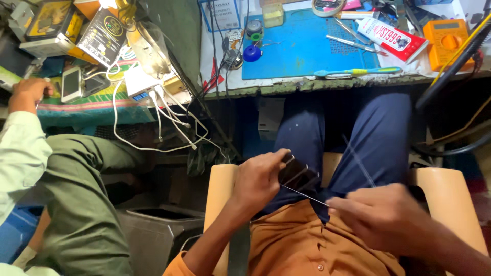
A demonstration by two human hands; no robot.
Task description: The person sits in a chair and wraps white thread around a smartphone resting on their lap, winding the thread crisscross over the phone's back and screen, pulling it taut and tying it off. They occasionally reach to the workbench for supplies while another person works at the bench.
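Note:
I sit on a tan chair [450, 189], looking down at my lap. My left hand [261, 176] grips a dark phone-like device [298, 174] over my blue trousers. My right hand [386, 214] pinches a thin wire [307, 195] that runs taut from its fingertips to the device's lower edge. A second strand of the wire rises past my right thigh.
A blue work mat [302, 51] on the bench ahead holds tweezers, a glue tube box [391, 38] and an orange multimeter [447, 41]. To the left sits another person in green trousers, a hand [28, 92] near a white phone [71, 84]. White cables [163, 117] hang from a charger.

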